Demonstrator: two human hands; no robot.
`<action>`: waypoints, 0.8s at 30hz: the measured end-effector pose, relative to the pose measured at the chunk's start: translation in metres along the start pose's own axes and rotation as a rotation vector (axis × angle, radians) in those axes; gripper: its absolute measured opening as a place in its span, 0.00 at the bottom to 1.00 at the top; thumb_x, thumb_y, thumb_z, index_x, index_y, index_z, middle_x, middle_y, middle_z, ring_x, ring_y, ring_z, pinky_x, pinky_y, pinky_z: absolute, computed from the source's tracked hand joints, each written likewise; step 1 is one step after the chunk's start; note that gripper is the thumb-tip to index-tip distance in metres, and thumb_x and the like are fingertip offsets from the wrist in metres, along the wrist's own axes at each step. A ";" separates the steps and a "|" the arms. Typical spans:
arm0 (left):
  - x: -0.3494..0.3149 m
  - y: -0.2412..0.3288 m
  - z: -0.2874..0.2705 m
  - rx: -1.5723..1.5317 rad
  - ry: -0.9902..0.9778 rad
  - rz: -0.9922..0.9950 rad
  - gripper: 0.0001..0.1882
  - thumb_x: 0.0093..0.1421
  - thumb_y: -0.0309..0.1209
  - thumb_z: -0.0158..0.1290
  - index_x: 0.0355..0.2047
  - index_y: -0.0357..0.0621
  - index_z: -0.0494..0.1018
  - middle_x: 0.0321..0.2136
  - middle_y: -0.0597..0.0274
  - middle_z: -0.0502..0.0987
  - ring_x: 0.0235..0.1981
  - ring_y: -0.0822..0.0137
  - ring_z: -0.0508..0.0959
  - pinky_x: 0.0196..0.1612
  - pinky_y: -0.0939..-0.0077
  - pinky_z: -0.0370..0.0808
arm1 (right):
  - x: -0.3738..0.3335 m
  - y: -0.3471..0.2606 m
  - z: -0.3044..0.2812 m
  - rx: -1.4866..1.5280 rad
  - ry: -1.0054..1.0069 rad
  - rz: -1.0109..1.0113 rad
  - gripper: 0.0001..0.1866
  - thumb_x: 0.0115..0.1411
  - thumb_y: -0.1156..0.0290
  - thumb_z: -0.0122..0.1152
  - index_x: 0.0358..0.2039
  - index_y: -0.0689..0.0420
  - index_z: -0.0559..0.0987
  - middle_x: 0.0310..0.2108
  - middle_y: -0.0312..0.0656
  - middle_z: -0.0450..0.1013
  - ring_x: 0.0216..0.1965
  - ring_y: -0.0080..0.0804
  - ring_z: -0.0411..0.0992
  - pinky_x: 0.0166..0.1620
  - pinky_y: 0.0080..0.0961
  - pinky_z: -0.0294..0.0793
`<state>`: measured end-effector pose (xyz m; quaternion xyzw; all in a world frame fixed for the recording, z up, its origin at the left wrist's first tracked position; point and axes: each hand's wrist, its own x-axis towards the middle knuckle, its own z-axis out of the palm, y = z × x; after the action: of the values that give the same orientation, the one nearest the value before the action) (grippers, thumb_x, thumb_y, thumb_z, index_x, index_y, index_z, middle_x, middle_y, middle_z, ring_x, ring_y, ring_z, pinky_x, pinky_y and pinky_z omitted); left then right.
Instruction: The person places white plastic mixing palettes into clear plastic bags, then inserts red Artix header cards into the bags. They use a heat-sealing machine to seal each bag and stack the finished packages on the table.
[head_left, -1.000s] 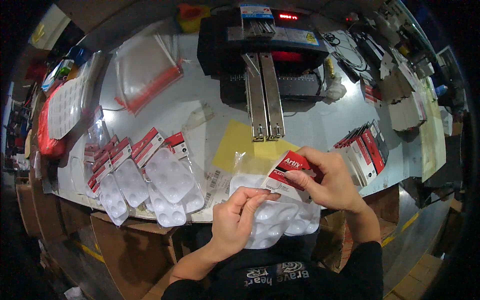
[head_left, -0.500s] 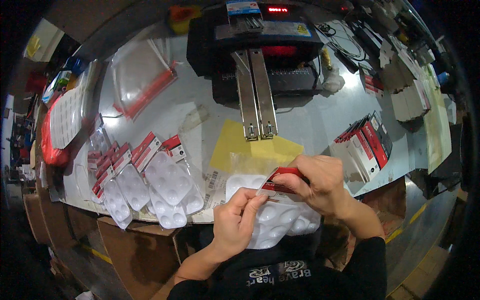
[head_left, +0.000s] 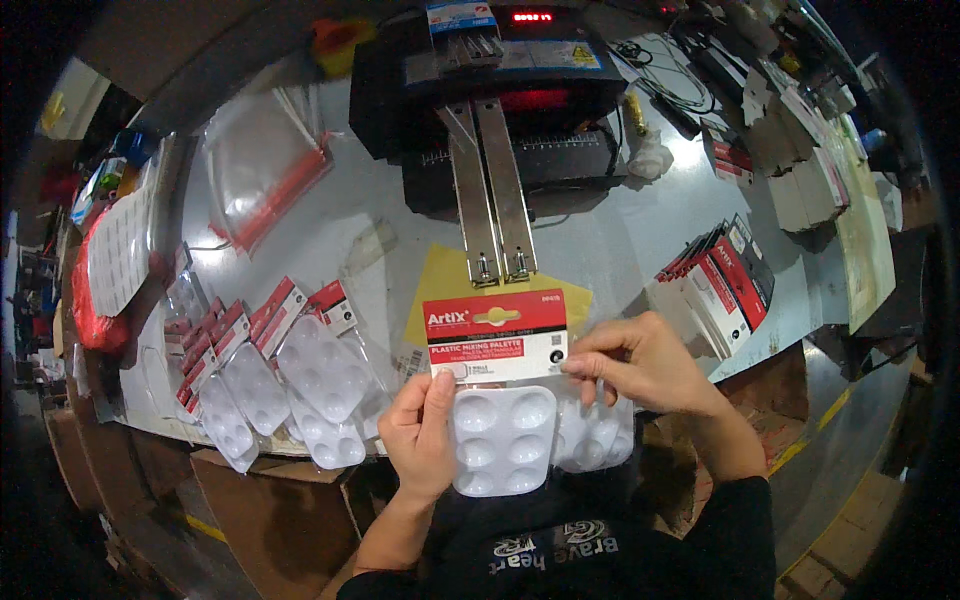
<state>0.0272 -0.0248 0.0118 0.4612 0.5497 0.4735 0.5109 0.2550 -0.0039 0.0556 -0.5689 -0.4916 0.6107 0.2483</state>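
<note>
A white plastic mixing palette [head_left: 504,440] with round wells hangs in a see-through bag under a folded red-and-white header card [head_left: 495,325]. The card faces me flat, its hanging hole upward. My left hand [head_left: 418,432] grips the card's lower left corner, thumb in front. At the opposite corner, my right hand [head_left: 640,362] pinches the card between thumb and fingers. More white palettes [head_left: 592,438] in see-through film lie partly hidden behind, under my right hand. A yellow sheet [head_left: 432,285] rests on the table just beyond the card.
A black machine [head_left: 585,95] stands ahead, its two metal rails [head_left: 495,200] pointing toward me. Several packed palettes [head_left: 322,370] lie in a pile at left. Empty plastic bags [head_left: 265,160] sit behind them. A stack of header cards [head_left: 722,290] leans at right; cables [head_left: 680,90] run behind.
The header card was tilted and bent between both hands; now it faces me flat and upright. My left hand has moved left, and my right hand lower, to the card's right edge.
</note>
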 end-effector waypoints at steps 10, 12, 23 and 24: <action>0.003 -0.004 -0.004 -0.034 -0.056 -0.040 0.14 0.66 0.31 0.43 0.33 0.31 0.73 0.28 0.67 0.75 0.28 0.81 0.69 0.33 0.88 0.65 | 0.001 0.017 0.011 0.220 -0.051 0.073 0.12 0.61 0.71 0.55 0.33 0.68 0.79 0.27 0.43 0.76 0.23 0.23 0.74 0.22 0.15 0.73; 0.005 -0.005 -0.003 -0.016 -0.065 -0.027 0.14 0.66 0.31 0.43 0.33 0.32 0.73 0.28 0.67 0.75 0.29 0.81 0.69 0.33 0.88 0.66 | 0.001 0.016 0.013 0.173 -0.014 0.057 0.11 0.61 0.72 0.54 0.33 0.68 0.79 0.27 0.44 0.76 0.23 0.23 0.74 0.22 0.16 0.73; 0.004 0.000 -0.007 0.189 -0.070 -0.053 0.14 0.65 0.32 0.43 0.32 0.32 0.71 0.22 0.60 0.74 0.24 0.75 0.69 0.30 0.78 0.66 | -0.003 0.014 0.016 0.272 -0.090 0.207 0.11 0.59 0.71 0.56 0.27 0.68 0.77 0.22 0.42 0.74 0.21 0.21 0.73 0.22 0.17 0.73; 0.007 -0.002 -0.006 0.148 -0.124 -0.007 0.13 0.65 0.32 0.43 0.31 0.32 0.71 0.20 0.56 0.74 0.22 0.72 0.69 0.28 0.75 0.66 | 0.000 0.013 0.016 0.342 -0.106 0.253 0.11 0.59 0.71 0.55 0.26 0.68 0.76 0.21 0.43 0.74 0.21 0.24 0.74 0.22 0.18 0.74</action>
<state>0.0205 -0.0183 0.0091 0.5243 0.5522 0.4001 0.5100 0.2433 -0.0141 0.0417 -0.5426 -0.3180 0.7406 0.2364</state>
